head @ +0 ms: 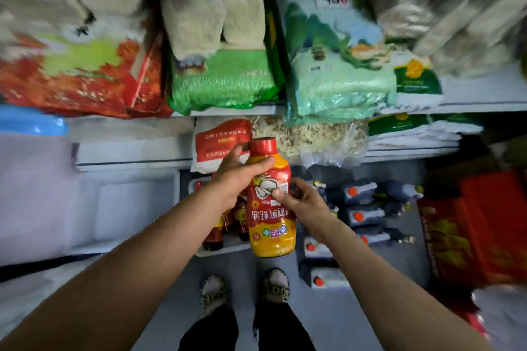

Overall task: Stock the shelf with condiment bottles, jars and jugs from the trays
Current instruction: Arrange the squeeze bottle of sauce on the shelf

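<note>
I hold a large red and yellow sauce bottle [269, 219] with a red cap in the air in front of the shelves. My left hand [238, 172] grips its upper part just below the cap. My right hand [299, 199] grips its right side at the label. Below it, a white tray [219, 251] on the floor holds several dark brown bottles [214, 234]. To the right, several dark jugs with orange caps [362, 211] lie on the floor.
White shelves [134, 162] carry bags of rice and grain [225, 82]. A red and white bag [219, 142] sits on the lower shelf behind the bottle. Red boxes [479, 231] stand at the right. My feet [245, 288] stand on grey floor.
</note>
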### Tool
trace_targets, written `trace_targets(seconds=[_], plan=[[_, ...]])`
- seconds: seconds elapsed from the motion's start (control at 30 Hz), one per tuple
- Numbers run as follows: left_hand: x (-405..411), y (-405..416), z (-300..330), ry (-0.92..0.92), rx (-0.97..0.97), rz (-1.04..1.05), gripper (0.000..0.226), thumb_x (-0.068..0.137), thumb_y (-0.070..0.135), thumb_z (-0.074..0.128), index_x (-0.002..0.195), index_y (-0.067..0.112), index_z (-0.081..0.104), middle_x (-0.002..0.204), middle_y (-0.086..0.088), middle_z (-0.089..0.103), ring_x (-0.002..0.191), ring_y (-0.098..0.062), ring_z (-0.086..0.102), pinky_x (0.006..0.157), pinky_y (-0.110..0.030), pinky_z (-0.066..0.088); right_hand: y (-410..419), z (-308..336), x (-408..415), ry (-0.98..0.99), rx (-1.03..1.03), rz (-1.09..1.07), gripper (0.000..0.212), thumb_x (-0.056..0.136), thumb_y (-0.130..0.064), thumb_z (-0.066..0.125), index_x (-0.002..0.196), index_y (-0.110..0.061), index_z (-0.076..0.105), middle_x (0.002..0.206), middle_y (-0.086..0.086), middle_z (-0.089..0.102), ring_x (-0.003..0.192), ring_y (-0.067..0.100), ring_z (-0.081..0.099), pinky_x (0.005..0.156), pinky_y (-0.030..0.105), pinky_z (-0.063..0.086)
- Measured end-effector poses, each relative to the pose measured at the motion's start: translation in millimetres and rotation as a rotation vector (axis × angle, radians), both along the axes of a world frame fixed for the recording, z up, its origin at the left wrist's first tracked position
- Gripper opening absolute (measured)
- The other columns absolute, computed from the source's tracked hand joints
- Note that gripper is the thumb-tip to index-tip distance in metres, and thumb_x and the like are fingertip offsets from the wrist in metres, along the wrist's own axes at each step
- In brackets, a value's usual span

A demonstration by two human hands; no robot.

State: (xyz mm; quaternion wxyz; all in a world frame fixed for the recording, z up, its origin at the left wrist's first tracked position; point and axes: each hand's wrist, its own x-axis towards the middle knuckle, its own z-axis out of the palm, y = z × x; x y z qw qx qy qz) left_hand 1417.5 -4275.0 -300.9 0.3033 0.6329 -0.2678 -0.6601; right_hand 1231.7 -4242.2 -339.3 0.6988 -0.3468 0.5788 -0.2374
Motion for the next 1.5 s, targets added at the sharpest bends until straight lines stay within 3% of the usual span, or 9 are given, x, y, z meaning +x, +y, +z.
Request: trace_targets(seconds=[0.1, 0.23, 0.4, 0.6, 0.77, 1.0, 1.13, 1.37, 1.5], plan=[[12, -6, 94, 0.017, -0.093, -0.006, 0.048, 0.073, 0.036, 0.084, 0.110, 0.035, 0.053, 0.123, 0.001, 0.065, 0.096, -0.018, 0.066, 0.079, -0.037, 0.056, -7, 89, 8, -0.010, -0.085, 0.024, 0.053, 0.077, -0.026, 0.081, 0.124, -0.014, 0.060, 0.113, 0.013, 0.073, 0.104, 0.030, 0.071, 0.091, 0.047, 0.057], [30, -14, 211, -0.001, -0.228, 0.002, 0.037, 0.077, 0.033, 0.081, 0.102, 0.035, 0.053, 0.103, 0.002, 0.070, 0.082, -0.015, 0.067, 0.072, -0.033, 0.053, -9, 190, 16, 0.013, -0.233, 0.097, 0.066, 0.071, -0.015, 0.087, 0.130, -0.016, 0.058, 0.116, 0.012, 0.072, 0.107, 0.028, 0.070, 0.090, 0.045, 0.057], [37, -28, 319, -0.042, -0.442, -0.039, 0.063, 0.072, 0.038, 0.084, 0.124, 0.025, 0.051, 0.115, -0.002, 0.068, 0.087, -0.016, 0.066, 0.069, -0.032, 0.049, -21, 291, 22, 0.104, -0.482, 0.061, 0.050, 0.071, -0.007, 0.087, 0.114, -0.004, 0.063, 0.103, 0.007, 0.076, 0.095, 0.021, 0.073, 0.078, 0.029, 0.059], [27, -53, 401, -0.100, -0.674, -0.082, 0.060, 0.072, 0.041, 0.084, 0.119, 0.030, 0.049, 0.109, -0.003, 0.071, 0.089, -0.024, 0.072, 0.076, -0.042, 0.057, -52, 361, 15, 0.049, -0.708, -0.036, 0.055, 0.069, -0.006, 0.087, 0.118, 0.000, 0.063, 0.107, 0.016, 0.074, 0.099, 0.029, 0.072, 0.083, 0.038, 0.059], [-1, -87, 455, -0.118, -0.790, -0.070, 0.058, 0.076, 0.034, 0.083, 0.121, 0.030, 0.046, 0.106, 0.003, 0.067, 0.085, -0.016, 0.069, 0.063, -0.032, 0.052, -97, 406, -6, -0.012, -0.816, -0.070, 0.049, 0.075, -0.001, 0.082, 0.119, 0.001, 0.063, 0.106, 0.015, 0.074, 0.097, 0.027, 0.073, 0.080, 0.036, 0.059], [-53, -161, 514, -0.212, -0.914, -0.011, 0.070, 0.072, 0.035, 0.086, 0.130, 0.029, 0.047, 0.118, 0.000, 0.065, 0.094, -0.020, 0.068, 0.071, -0.034, 0.054, -194, 451, -45, -0.064, -0.918, -0.105, 0.057, 0.076, -0.005, 0.083, 0.127, -0.007, 0.059, 0.110, 0.009, 0.073, 0.100, 0.021, 0.072, 0.078, 0.030, 0.059], [-78, -199, 515, -0.285, -0.911, 0.021, 0.075, 0.070, 0.034, 0.087, 0.133, 0.027, 0.047, 0.125, -0.003, 0.063, 0.099, -0.022, 0.067, 0.084, -0.041, 0.056, -247, 447, -65, -0.049, -0.923, -0.093, 0.065, 0.068, -0.012, 0.088, 0.123, -0.009, 0.053, 0.114, 0.014, 0.070, 0.103, 0.025, 0.071, 0.088, 0.042, 0.059], [-100, -239, 500, -0.332, -0.909, 0.114, 0.076, 0.073, 0.030, 0.086, 0.138, 0.025, 0.046, 0.126, 0.002, 0.062, 0.094, -0.013, 0.063, 0.071, -0.029, 0.052, -301, 430, -82, -0.105, -0.926, -0.081, 0.050, 0.074, 0.001, 0.082, 0.115, -0.008, 0.055, 0.109, 0.010, 0.072, 0.100, 0.019, 0.071, 0.077, 0.027, 0.059], [-105, -253, 499, -0.445, -0.901, 0.119, 0.076, 0.072, 0.035, 0.086, 0.137, 0.026, 0.047, 0.126, 0.000, 0.064, 0.102, -0.020, 0.065, 0.085, -0.039, 0.056, -320, 420, -81, -0.084, -0.973, -0.100, 0.055, 0.072, -0.003, 0.084, 0.119, -0.005, 0.056, 0.111, 0.011, 0.071, 0.103, 0.019, 0.070, 0.086, 0.032, 0.059]])
